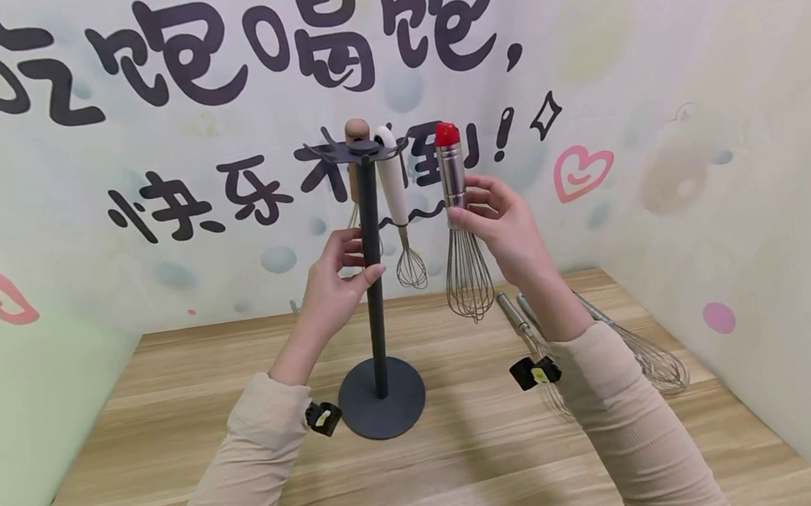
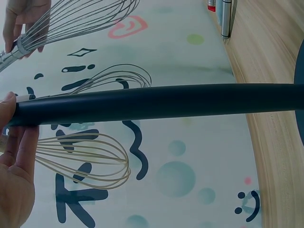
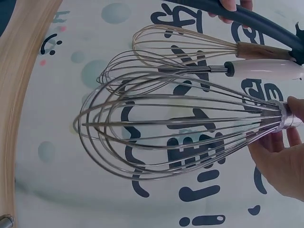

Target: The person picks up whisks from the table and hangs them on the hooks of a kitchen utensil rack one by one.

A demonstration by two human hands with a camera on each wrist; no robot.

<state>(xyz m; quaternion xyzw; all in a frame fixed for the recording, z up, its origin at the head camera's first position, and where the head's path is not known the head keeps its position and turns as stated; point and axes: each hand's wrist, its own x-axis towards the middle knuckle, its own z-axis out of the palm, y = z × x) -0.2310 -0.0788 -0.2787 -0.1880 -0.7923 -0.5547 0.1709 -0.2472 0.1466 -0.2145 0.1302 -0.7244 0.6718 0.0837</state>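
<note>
My left hand [image 1: 341, 279] grips the post of a dark utensil stand [image 1: 376, 316], thumb in front and fingers behind. In my right hand [image 1: 503, 221] is a steel whisk [image 1: 452, 174] with a red end cap, pinched at the lower handle, wires hanging down to the right of the stand. A white-handled whisk [image 1: 391, 185] and a wooden-handled whisk [image 1: 356, 129] hang from the stand's hooked top. The post partly hides the wooden one in the head view; its wire loops [image 2: 90, 159] show in the left wrist view.
More whisks lie on the wooden table at the right, among them a large wire whisk [image 1: 648, 355] and a slim metal-handled one [image 1: 513, 314], partly covered by my right forearm. The stand's round base [image 1: 383, 418] rests on the table [image 1: 201, 416]. A printed backdrop [image 1: 271, 176] rises behind.
</note>
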